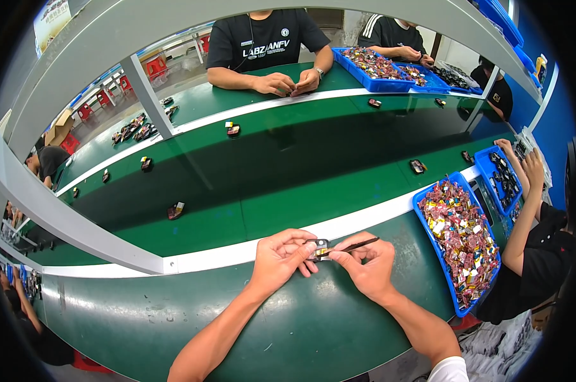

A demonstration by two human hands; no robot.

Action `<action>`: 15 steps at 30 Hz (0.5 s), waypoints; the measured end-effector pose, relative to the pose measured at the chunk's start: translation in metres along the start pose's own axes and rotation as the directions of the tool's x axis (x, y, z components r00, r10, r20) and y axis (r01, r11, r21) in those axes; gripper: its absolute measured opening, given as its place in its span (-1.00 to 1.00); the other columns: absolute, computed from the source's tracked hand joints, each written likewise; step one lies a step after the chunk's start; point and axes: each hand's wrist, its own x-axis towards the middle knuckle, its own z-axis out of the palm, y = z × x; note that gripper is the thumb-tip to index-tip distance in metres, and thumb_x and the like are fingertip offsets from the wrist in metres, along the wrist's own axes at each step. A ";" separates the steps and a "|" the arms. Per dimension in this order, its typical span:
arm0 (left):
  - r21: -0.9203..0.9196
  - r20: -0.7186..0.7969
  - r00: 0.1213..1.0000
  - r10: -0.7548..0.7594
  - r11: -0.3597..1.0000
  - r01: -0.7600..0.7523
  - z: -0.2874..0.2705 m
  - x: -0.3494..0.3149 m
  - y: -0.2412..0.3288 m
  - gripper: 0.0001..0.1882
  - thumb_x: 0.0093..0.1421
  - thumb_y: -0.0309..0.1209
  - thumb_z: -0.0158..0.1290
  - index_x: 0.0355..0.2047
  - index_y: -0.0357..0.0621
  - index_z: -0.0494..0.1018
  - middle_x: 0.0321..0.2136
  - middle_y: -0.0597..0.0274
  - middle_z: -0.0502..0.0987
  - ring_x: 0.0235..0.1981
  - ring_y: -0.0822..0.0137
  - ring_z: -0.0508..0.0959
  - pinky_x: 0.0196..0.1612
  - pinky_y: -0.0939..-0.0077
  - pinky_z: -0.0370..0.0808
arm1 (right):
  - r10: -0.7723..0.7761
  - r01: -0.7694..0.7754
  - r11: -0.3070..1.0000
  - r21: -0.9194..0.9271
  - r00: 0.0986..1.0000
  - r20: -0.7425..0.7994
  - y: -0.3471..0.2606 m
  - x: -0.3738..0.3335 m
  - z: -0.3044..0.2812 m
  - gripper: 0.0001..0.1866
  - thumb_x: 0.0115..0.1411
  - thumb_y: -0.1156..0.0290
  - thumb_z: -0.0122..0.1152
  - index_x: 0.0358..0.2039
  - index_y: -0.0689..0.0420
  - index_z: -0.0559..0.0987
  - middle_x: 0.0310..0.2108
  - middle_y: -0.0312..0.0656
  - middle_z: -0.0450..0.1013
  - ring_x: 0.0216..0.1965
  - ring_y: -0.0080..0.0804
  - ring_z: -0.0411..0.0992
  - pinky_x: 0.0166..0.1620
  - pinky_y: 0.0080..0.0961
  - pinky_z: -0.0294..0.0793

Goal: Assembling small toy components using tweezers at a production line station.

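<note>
Above the near green tabletop, my left hand (279, 258) grips a small black plastic housing (319, 244) between thumb and fingers. Something yellowish and metallic shows inside the housing, too small to name. My right hand (369, 267) is closed on black tweezers (362, 244), their tips reaching to the housing's right side. The two hands almost meet at the part. To the right of my right hand stands a blue tray (432, 247) heaped with small reddish circuit boards (460, 235) bearing white and yellow bits.
Beyond a white rail (218, 260) runs a green conveyor belt (288, 219) with scattered housings such as this one (176, 210). A grey frame post (78, 219) curves across the left. A co-worker (536, 254) sits at right by a blue tray of black parts (493, 159); others work across the belt.
</note>
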 end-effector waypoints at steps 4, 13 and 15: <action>0.005 -0.005 1.000 -0.008 1.000 0.008 0.001 0.001 0.001 -0.80 0.32 -0.54 0.10 -0.11 -0.43 0.50 -0.42 0.04 0.62 -0.51 0.31 0.66 -0.53 0.55 0.60 | -0.062 0.069 0.990 -0.127 0.996 0.058 -0.007 0.005 -0.003 -0.89 0.05 0.65 0.43 -0.42 0.28 0.63 -0.49 -0.23 0.62 -0.68 -0.84 0.25 -0.61 -0.79 0.13; -0.010 -0.063 0.997 0.034 0.999 -0.035 0.004 0.004 0.000 -0.81 0.32 -0.55 0.09 -0.11 -0.42 0.50 -0.41 -0.02 0.62 -0.53 0.28 0.66 -0.57 0.54 0.60 | -0.208 0.203 0.954 -0.219 0.978 0.002 -0.003 0.002 -0.001 -0.89 0.01 0.61 0.48 -0.53 0.27 0.65 -0.40 -0.25 0.65 -0.74 -0.77 0.25 -0.63 -0.71 0.17; -0.005 -0.070 0.997 0.033 0.999 -0.033 0.003 0.003 -0.001 -0.82 0.32 -0.55 0.09 -0.12 -0.42 0.51 -0.42 -0.02 0.62 -0.53 0.28 0.66 -0.57 0.54 0.60 | -0.249 0.245 0.941 -0.236 0.968 0.013 -0.001 0.001 0.000 -0.88 0.00 0.61 0.48 -0.57 0.27 0.64 -0.39 -0.24 0.66 -0.75 -0.75 0.25 -0.63 -0.70 0.19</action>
